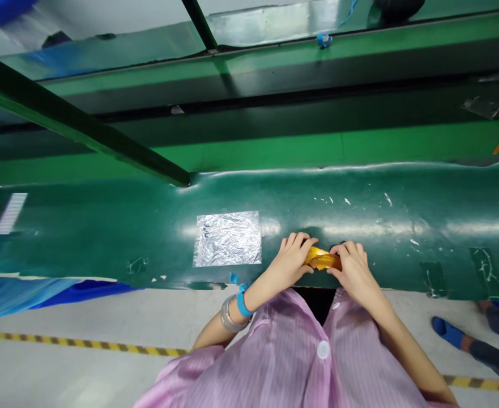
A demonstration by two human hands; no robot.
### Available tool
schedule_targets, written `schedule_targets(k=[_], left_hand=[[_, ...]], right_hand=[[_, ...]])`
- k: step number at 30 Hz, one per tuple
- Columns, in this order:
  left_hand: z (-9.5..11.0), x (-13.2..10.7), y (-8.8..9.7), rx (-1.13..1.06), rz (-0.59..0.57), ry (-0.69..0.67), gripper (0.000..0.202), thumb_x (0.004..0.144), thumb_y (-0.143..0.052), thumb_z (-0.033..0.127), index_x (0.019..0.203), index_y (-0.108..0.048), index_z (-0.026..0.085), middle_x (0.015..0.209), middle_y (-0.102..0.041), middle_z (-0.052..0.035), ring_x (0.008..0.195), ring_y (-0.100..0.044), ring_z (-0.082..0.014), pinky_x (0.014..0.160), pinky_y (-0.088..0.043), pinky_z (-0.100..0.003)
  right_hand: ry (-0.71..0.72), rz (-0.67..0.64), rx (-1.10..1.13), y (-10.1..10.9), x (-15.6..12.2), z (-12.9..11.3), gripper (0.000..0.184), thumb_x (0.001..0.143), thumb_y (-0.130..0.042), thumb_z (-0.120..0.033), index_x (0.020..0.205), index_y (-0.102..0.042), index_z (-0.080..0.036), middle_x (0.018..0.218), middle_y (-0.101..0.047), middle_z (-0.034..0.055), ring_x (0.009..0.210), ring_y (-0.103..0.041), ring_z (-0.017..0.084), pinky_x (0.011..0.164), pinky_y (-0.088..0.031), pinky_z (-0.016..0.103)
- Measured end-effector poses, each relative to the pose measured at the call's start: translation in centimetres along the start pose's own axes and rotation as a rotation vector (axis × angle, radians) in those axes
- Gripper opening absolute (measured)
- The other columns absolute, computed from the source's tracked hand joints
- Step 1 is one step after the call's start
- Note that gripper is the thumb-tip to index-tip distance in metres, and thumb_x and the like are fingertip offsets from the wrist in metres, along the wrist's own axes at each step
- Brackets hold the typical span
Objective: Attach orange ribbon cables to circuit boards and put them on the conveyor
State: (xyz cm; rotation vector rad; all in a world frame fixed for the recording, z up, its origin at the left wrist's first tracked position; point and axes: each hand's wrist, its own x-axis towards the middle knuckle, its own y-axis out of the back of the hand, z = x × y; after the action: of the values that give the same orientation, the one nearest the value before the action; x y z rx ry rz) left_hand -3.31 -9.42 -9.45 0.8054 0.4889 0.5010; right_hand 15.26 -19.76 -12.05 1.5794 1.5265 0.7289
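Note:
Both of my hands meet at the near edge of a dark green work surface (359,226). My left hand (289,262) and my right hand (351,266) each pinch one end of a small amber-yellow piece that looks like tape or film (322,260). Fingers of both hands are curled onto it. A blue wrist strap (243,303) and a clear bangle (229,315) sit on my left wrist. I wear a pink striped smock (291,362).
A crinkled silver foil bag (227,238) lies flat on the green surface, left of my hands. A dark green bar (83,127) slants across the upper left. Another person's blue shoe (447,331) and leg stand at the lower right. Yellow-black floor tape (83,343) runs below.

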Motion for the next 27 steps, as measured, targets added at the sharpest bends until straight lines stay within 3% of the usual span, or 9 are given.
schedule_targets(k=[5, 8, 10, 15, 18, 21, 23, 27], left_hand=[[0.4, -1.1, -1.5, -0.091, 0.049, 0.058, 0.045, 0.083, -0.065, 0.0, 0.122, -0.051, 0.018, 0.119, -0.057, -0.0079, 0.11, -0.054, -0.0248, 0.097, -0.051, -0.042], [0.7, -1.4, -2.0, -0.134, 0.116, 0.05, 0.047, 0.081, -0.06, -0.006, 0.12, -0.052, 0.019, 0.125, -0.052, -0.0076, 0.113, -0.052, -0.024, 0.099, -0.051, -0.04], [0.7, -1.6, -2.1, -0.174, 0.154, 0.034, 0.051, 0.08, -0.058, -0.007, 0.122, -0.051, 0.02, 0.125, -0.052, -0.0074, 0.114, -0.051, -0.0246, 0.1, -0.051, -0.041], [0.1, -2.0, -2.6, -0.341, 0.204, 0.047, 0.061, 0.083, -0.059, -0.005, 0.136, -0.046, 0.024, 0.128, -0.05, -0.0081, 0.122, -0.052, -0.0239, 0.107, -0.049, -0.041], [0.0, -2.4, -3.1, -0.391, 0.27, 0.066, 0.045, 0.085, -0.065, 0.001, 0.123, -0.055, 0.022, 0.127, -0.05, -0.0081, 0.121, -0.053, -0.0236, 0.105, -0.05, -0.04], [0.1, -3.0, -3.2, -0.362, 0.348, 0.094, 0.03, 0.086, -0.071, 0.009, 0.111, -0.059, 0.02, 0.123, -0.056, -0.0074, 0.12, -0.052, -0.0255, 0.106, -0.049, -0.043], [0.1, -3.5, -2.9, -0.366, 0.395, 0.133, 0.039, 0.085, -0.077, 0.017, 0.118, -0.057, 0.021, 0.126, -0.059, -0.0082, 0.124, -0.05, -0.0274, 0.108, -0.048, -0.046], [-0.6, -3.8, -2.4, -0.56, 0.427, 0.217, 0.064, 0.083, -0.081, 0.023, 0.138, -0.048, 0.022, 0.136, -0.059, -0.0099, 0.118, -0.059, -0.0246, 0.106, -0.051, -0.043]], right_hand=[[0.013, -0.04, 0.023, 0.2, 0.4, -1.0, 0.037, 0.074, -0.068, -0.003, 0.104, -0.056, -0.019, 0.109, -0.057, 0.0125, 0.102, -0.055, 0.032, 0.089, -0.049, 0.044], [0.012, -0.069, 0.039, 0.1, 0.4, -1.4, 0.047, 0.075, -0.062, 0.0, 0.117, -0.052, -0.018, 0.108, -0.061, 0.0116, 0.101, -0.06, 0.031, 0.088, -0.051, 0.043], [0.01, -0.091, 0.042, 0.2, 0.5, -1.4, 0.044, 0.076, -0.061, 0.0, 0.115, -0.053, -0.019, 0.105, -0.062, 0.0104, 0.099, -0.062, 0.03, 0.087, -0.052, 0.042], [0.02, -0.129, 0.02, 0.9, 1.0, -1.5, 0.028, 0.074, -0.064, -0.003, 0.094, -0.058, -0.021, 0.101, -0.061, 0.0105, 0.1, -0.06, 0.032, 0.089, -0.05, 0.045], [0.015, -0.139, 0.016, 1.0, 1.0, -2.2, 0.025, 0.076, -0.063, -0.004, 0.093, -0.057, -0.021, 0.105, -0.062, 0.0123, 0.102, -0.061, 0.033, 0.088, -0.05, 0.044], [0.019, -0.195, 0.049, 1.0, 0.8, -3.0, 0.021, 0.084, -0.057, -0.007, 0.096, -0.055, -0.024, 0.089, -0.067, 0.0044, 0.079, -0.068, 0.027, 0.069, -0.052, 0.036], [0.027, -0.219, 0.081, 1.4, 1.0, -3.2, 0.022, 0.088, -0.054, -0.01, 0.104, -0.055, -0.025, 0.087, -0.071, 0.0012, 0.071, -0.07, 0.024, 0.063, -0.051, 0.032], [0.044, -0.157, 0.124, 3.1, 2.2, -3.0, 0.02, 0.094, -0.055, -0.02, 0.113, -0.057, -0.024, 0.103, -0.076, 0.0052, 0.087, -0.075, 0.025, 0.074, -0.054, 0.033]])
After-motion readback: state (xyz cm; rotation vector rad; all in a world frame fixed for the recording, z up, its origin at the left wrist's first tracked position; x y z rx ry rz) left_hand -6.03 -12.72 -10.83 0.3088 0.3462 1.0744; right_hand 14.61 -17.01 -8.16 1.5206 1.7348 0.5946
